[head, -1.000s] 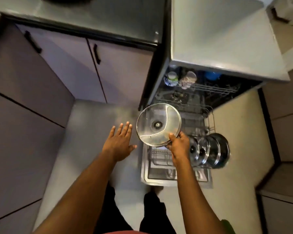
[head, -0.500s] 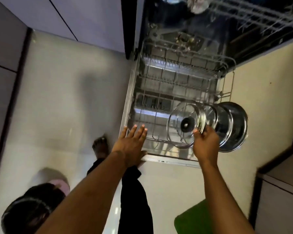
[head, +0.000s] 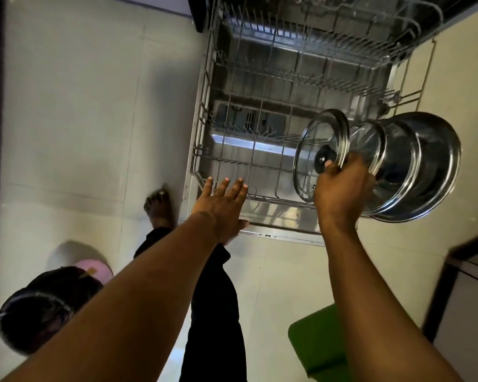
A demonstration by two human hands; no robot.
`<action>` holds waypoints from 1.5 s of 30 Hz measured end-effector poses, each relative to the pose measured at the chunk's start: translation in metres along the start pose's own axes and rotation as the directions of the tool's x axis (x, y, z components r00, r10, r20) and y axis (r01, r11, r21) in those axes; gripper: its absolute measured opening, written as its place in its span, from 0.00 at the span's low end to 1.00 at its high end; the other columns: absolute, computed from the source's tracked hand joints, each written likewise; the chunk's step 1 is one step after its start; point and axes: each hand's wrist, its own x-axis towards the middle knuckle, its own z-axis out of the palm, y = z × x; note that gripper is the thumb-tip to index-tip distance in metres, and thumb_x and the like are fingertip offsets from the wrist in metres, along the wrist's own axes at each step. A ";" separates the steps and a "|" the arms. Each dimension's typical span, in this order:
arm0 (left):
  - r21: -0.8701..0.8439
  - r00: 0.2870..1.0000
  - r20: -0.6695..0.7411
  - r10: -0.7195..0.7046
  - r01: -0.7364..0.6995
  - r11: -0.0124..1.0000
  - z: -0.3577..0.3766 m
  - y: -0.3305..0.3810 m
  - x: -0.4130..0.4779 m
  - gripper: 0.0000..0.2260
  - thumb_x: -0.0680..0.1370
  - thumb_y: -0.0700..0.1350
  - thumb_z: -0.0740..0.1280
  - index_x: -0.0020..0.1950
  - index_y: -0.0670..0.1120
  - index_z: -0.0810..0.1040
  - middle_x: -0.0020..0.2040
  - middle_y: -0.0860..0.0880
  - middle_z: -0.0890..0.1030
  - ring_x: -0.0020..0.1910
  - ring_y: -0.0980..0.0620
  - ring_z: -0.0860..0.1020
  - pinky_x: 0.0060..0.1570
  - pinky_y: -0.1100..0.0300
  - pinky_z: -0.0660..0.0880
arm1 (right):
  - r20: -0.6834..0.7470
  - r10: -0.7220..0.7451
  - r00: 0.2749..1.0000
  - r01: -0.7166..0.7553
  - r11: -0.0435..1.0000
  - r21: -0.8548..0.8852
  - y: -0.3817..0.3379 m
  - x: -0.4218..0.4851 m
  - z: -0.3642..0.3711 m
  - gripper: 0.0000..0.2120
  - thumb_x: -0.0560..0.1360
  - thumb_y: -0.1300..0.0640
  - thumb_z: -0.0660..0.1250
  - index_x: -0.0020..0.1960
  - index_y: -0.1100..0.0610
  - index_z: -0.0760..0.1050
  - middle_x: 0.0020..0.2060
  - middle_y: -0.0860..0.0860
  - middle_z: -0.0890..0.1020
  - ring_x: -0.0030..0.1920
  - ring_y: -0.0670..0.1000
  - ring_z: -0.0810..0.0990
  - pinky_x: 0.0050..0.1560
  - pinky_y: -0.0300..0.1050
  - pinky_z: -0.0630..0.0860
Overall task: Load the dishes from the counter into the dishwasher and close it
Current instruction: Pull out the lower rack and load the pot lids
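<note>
My right hand (head: 341, 190) grips a round glass lid (head: 319, 146) by its rim, on edge, at the right end of the pulled-out lower rack (head: 204, 172) of the open dishwasher. Just right of it stand another glass lid (head: 367, 142) and steel bowls or pans (head: 425, 166), also on edge. My left hand (head: 221, 206) is flat with straight fingers over the front edge of the rack and the open door (head: 282, 234); it holds nothing.
The upper rack (head: 329, 31) juts out above at the top. My bare foot (head: 158, 205) stands on the pale floor left of the door. A dark bin (head: 36, 318) and a pink object (head: 94, 267) sit lower left, a green thing (head: 320, 343) lower right, cabinets (head: 469, 293) at right.
The view has dropped from the counter toward the rack. My right hand brought the glass lid down and right, next to the standing lids. My left hand moved to the rack's front edge.
</note>
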 end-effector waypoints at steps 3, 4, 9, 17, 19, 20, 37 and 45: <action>0.018 1.000 0.018 -0.008 0.007 1.000 0.004 0.000 0.005 0.35 0.82 0.64 0.48 0.80 0.47 0.36 0.80 0.47 0.36 0.79 0.43 0.38 0.75 0.39 0.38 | -0.013 0.014 1.000 -0.014 1.000 -0.012 0.003 0.004 0.008 0.12 0.79 0.58 0.65 0.60 0.62 0.75 0.55 0.59 0.79 0.56 0.57 0.78 0.49 0.43 0.71; 0.022 1.000 0.024 -0.009 0.009 1.000 0.005 0.001 0.006 0.35 0.82 0.64 0.48 0.80 0.47 0.36 0.80 0.47 0.36 0.79 0.43 0.39 0.75 0.39 0.38 | -0.022 0.020 1.000 -0.020 1.000 -0.018 0.004 0.006 0.011 0.12 0.79 0.58 0.65 0.60 0.62 0.74 0.55 0.59 0.79 0.56 0.57 0.78 0.50 0.44 0.72; 0.025 0.998 0.059 -0.022 0.020 0.999 0.009 0.001 0.007 0.36 0.82 0.65 0.49 0.80 0.48 0.36 0.80 0.47 0.36 0.79 0.43 0.39 0.75 0.38 0.39 | -0.046 0.047 0.998 -0.051 0.995 -0.089 0.006 0.015 0.021 0.13 0.78 0.57 0.66 0.60 0.62 0.74 0.56 0.59 0.78 0.57 0.57 0.78 0.53 0.48 0.75; 0.030 0.994 0.103 -0.033 0.030 0.999 0.015 -0.003 0.008 0.36 0.81 0.66 0.49 0.80 0.48 0.36 0.80 0.47 0.36 0.79 0.43 0.37 0.75 0.38 0.39 | -0.019 0.024 1.000 -0.026 0.991 -0.133 0.013 0.015 0.017 0.14 0.78 0.58 0.66 0.61 0.63 0.73 0.54 0.60 0.81 0.54 0.59 0.81 0.53 0.50 0.79; 0.032 0.994 0.108 -0.033 0.030 0.999 0.016 -0.004 0.008 0.36 0.81 0.65 0.48 0.80 0.48 0.36 0.80 0.47 0.35 0.79 0.43 0.37 0.75 0.38 0.38 | -0.015 0.011 1.000 -0.013 0.991 -0.135 0.010 0.020 0.014 0.14 0.78 0.58 0.66 0.61 0.63 0.74 0.55 0.59 0.81 0.56 0.58 0.80 0.53 0.48 0.77; 0.033 0.993 0.110 -0.032 0.028 0.999 0.017 -0.004 0.009 0.36 0.81 0.65 0.48 0.80 0.48 0.36 0.80 0.47 0.35 0.79 0.43 0.37 0.75 0.38 0.38 | -0.013 0.001 1.000 -0.003 0.991 -0.135 0.008 0.022 0.013 0.14 0.79 0.58 0.66 0.61 0.63 0.74 0.56 0.59 0.80 0.57 0.58 0.80 0.53 0.46 0.76; 0.025 0.992 0.121 -0.028 0.026 0.999 0.014 -0.007 0.005 0.36 0.82 0.65 0.49 0.80 0.48 0.37 0.80 0.47 0.36 0.79 0.44 0.39 0.75 0.39 0.38 | -0.016 -0.020 1.000 0.018 0.991 -0.130 0.014 0.025 -0.004 0.14 0.79 0.56 0.66 0.60 0.62 0.73 0.53 0.59 0.81 0.55 0.59 0.80 0.51 0.46 0.73; 0.005 0.992 0.126 -0.021 0.020 1.000 0.013 -0.010 0.003 0.36 0.82 0.65 0.49 0.80 0.48 0.37 0.80 0.47 0.36 0.79 0.44 0.38 0.75 0.39 0.39 | -0.040 0.042 0.998 -0.049 0.983 -0.176 0.006 0.024 -0.004 0.14 0.78 0.54 0.67 0.59 0.62 0.74 0.53 0.59 0.81 0.55 0.59 0.80 0.49 0.46 0.74</action>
